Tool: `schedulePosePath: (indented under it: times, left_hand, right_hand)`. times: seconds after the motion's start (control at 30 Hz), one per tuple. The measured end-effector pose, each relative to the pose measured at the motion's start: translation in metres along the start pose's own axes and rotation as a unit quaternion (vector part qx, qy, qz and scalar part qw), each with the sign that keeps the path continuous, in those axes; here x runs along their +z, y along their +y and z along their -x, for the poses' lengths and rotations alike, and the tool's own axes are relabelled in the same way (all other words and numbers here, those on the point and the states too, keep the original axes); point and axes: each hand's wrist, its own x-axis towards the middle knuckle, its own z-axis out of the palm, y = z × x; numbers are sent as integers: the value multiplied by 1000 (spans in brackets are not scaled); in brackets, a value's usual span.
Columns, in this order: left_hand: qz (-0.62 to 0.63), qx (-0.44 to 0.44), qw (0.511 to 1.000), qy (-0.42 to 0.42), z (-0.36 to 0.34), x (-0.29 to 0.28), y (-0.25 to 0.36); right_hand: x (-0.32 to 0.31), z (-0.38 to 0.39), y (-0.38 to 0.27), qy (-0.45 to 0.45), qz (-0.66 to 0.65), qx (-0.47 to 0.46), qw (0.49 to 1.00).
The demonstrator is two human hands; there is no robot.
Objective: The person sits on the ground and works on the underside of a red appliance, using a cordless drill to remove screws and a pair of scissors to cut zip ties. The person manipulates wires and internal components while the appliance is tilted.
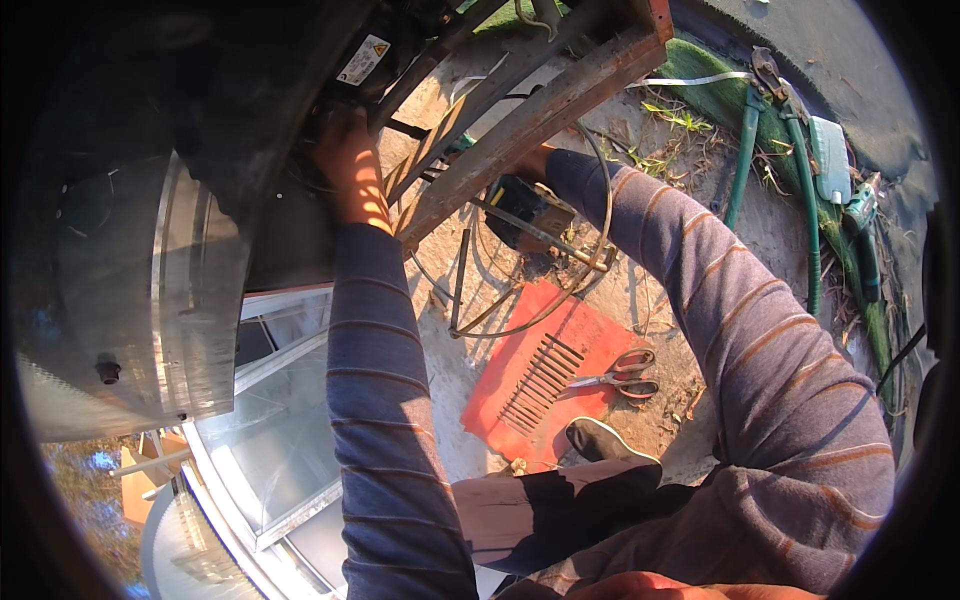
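Sunlit, pale bare ground [625,280] spreads beneath me, with a long-handled green metal cutter [806,200] and a teal-and-black power tool [865,240] lying off to the right. My left grip [352,165] reaches in at the shaded black housing with a white label [398,68] — the fingers vanish in the dark, so I cannot tell whether they close on anything. My right grip [534,161] is mostly hidden behind a rusty brown metal bar [545,118]; its state I cannot tell either. A blocky black object [512,222] sits just below it. Nearer me, dark-handled scissors [632,376] lie on a flat red slotted sheet [488,368].
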Motion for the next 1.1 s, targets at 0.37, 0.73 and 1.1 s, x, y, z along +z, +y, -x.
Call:
schedulePosePath:
  times: [0.37,0.73,1.1]
  left_hand:
    - [-1,-80,997,15,15,6,15]
    - [-1,-15,999,30,0,2,-12]
    - [-20,-104,994,-6,8,0,3]
  right_hand:
    - [7,-2,8,4,17,5,1000]
    - [8,-3,6,1,19,2,1000]
    - [8,1,10,-2,26,2,1000]
